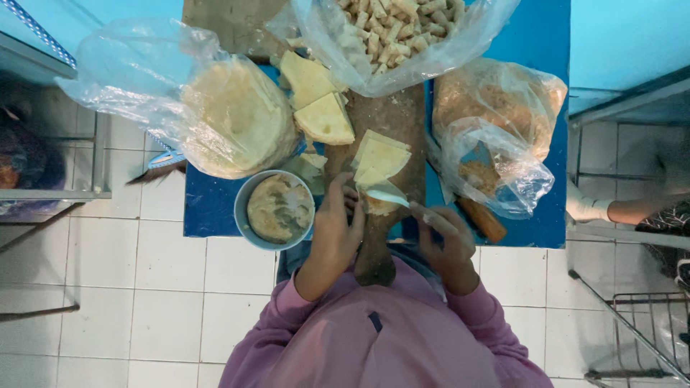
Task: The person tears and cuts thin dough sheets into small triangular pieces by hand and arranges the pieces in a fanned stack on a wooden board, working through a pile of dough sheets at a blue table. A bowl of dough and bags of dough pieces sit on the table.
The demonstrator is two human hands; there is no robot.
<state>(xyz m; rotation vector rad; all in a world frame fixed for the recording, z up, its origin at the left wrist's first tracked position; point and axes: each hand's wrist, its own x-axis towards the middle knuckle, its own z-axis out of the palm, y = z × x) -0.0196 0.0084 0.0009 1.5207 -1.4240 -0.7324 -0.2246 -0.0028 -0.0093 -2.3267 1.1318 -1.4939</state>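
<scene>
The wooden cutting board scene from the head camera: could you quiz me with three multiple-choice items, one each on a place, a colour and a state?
1. Where is the round bowl of paste?
A left of the long wooden cutting board
B on the floor
C inside a bag

2. What colour is the table top?
A red
B blue
C white

3. What does the right hand hold?
A nothing
B a cup
C a small knife

A: it sits beside the board's left edge. B: bare blue surface shows. C: its blade rests on a pale wrapper piece.

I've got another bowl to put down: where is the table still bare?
Bare blue table shows left of the bowl, below the bagged wrappers, and at the right edge beside the crumpled bags. The wooden board is crowded.
</scene>
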